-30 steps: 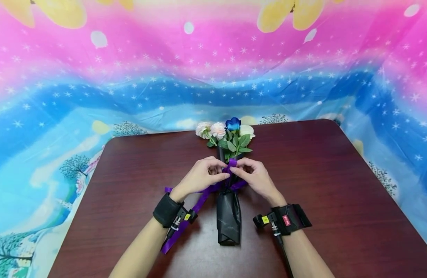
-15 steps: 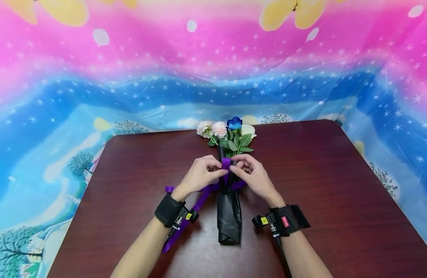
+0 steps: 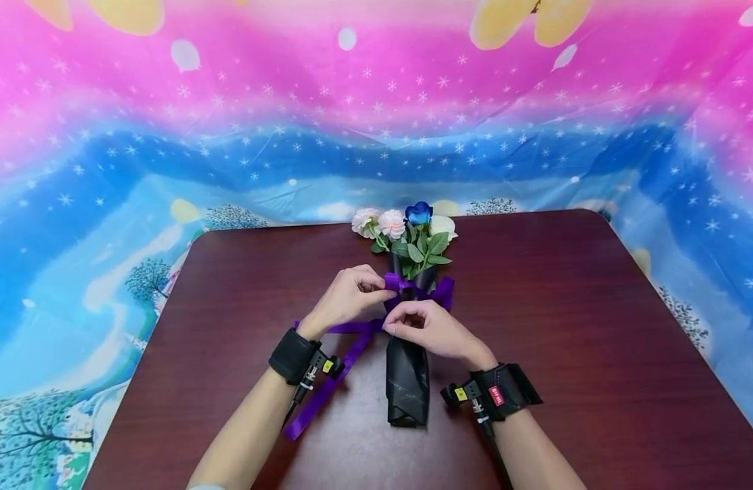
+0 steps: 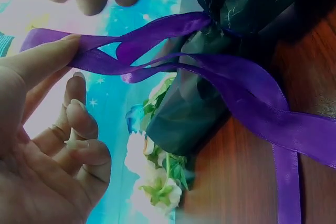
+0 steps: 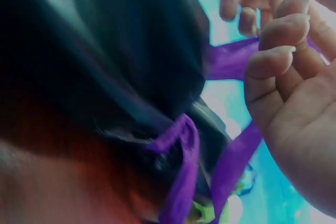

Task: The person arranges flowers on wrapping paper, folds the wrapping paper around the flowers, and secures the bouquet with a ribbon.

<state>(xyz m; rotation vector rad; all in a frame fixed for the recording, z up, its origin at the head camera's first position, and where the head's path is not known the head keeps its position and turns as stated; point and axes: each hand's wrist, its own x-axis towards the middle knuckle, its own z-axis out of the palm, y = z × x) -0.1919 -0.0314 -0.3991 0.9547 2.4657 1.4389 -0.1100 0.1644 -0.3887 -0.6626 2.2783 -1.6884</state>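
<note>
A bouquet of artificial flowers in black wrapping paper (image 3: 407,384) lies on the table, blossoms pointing away. A blue rose (image 3: 419,214), pale pink flowers (image 3: 391,223) and a white one (image 3: 445,228) show at its top. Purple ribbon (image 4: 247,80) circles the narrowed middle of the wrap. My left hand (image 3: 345,299) pinches a loop of this ribbon between thumb and forefinger, left of the bouquet. Over the wrap, my right hand (image 3: 437,331) hovers with fingers loosely bent and no ribbon visibly gripped; its fingertips are near the ribbon. Another ribbon part (image 3: 443,292) sticks out to the right.
A long ribbon tail (image 3: 327,398) trails toward the front left of the dark wooden table (image 3: 566,327). Black wrist straps with cameras (image 3: 293,357) sit on both wrists. A printed cloth backdrop (image 3: 327,156) hangs behind the table.
My right hand has let go of the ribbon at the bouquet's middle and moved down over the wrap. Ribbon now sticks out to the right; my left hand keeps its pinch.
</note>
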